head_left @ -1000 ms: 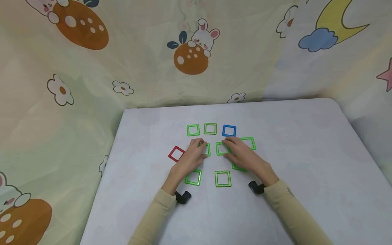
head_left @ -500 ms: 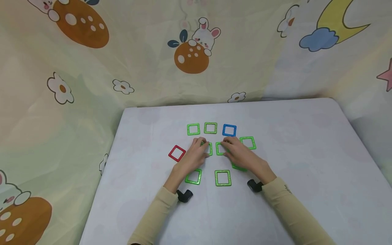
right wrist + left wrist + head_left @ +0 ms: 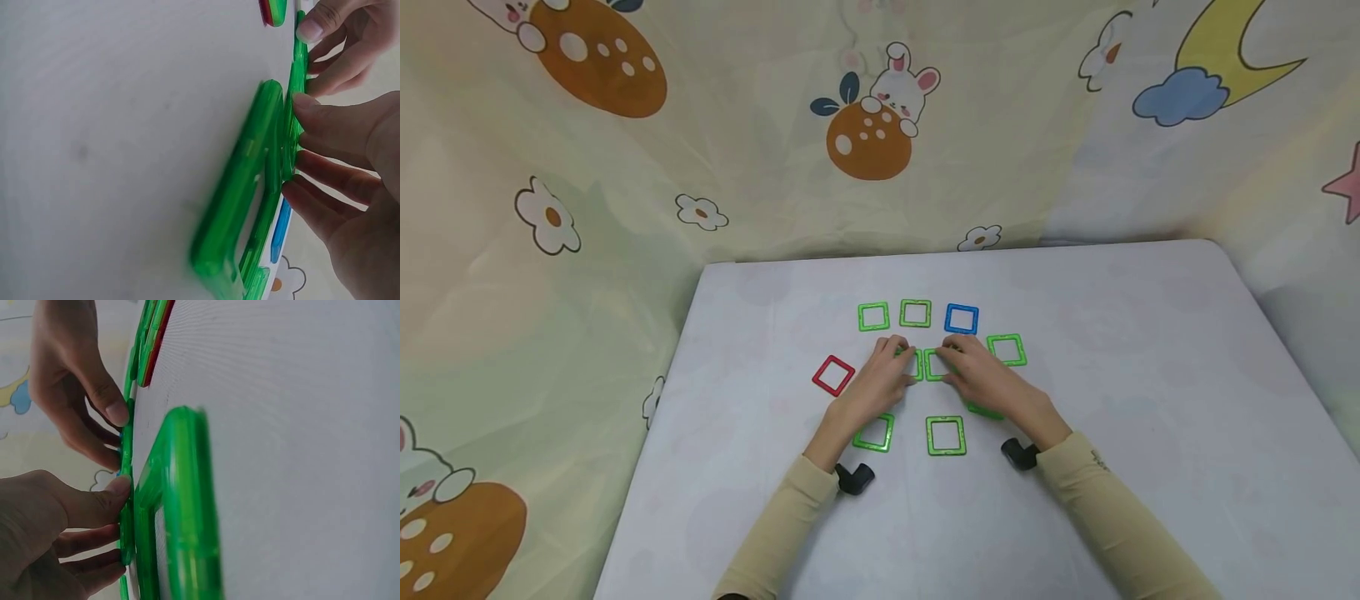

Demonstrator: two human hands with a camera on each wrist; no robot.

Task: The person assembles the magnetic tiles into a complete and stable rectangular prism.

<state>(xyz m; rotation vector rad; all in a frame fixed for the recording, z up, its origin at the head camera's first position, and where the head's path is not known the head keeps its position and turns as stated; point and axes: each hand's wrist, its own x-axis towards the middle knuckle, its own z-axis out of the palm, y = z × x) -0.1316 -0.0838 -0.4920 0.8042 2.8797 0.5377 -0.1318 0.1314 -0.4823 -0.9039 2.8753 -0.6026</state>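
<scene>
My left hand point(image 3: 880, 372) pinches a green square magnetic tile point(image 3: 919, 365), an open frame lying flat near the table's middle. My right hand point(image 3: 992, 379) pinches another green tile point(image 3: 928, 365) just to its right. The two tiles stand edge to edge, with a very thin gap or none. In the left wrist view, the left thumb and fingers point(image 3: 117, 485) hold the tile's near and far edges. The right hand's thumb and fingers point(image 3: 306, 103) grip likewise in the right wrist view. Both hands cover the outer parts of their tiles.
A red tile point(image 3: 833, 376) lies left of the left hand. Behind stand two green tiles point(image 3: 873, 317) and a blue tile point(image 3: 962, 319). More green tiles lie at right point(image 3: 1007, 350), partly under the right hand point(image 3: 985, 411), and in front point(image 3: 946, 436). Black wrist cameras point(image 3: 855, 479) hang below the sleeves.
The two held green tiles have slid toward each other: the left one to the right, the right one slightly to the left. Their gap has narrowed. The other tiles stay put.
</scene>
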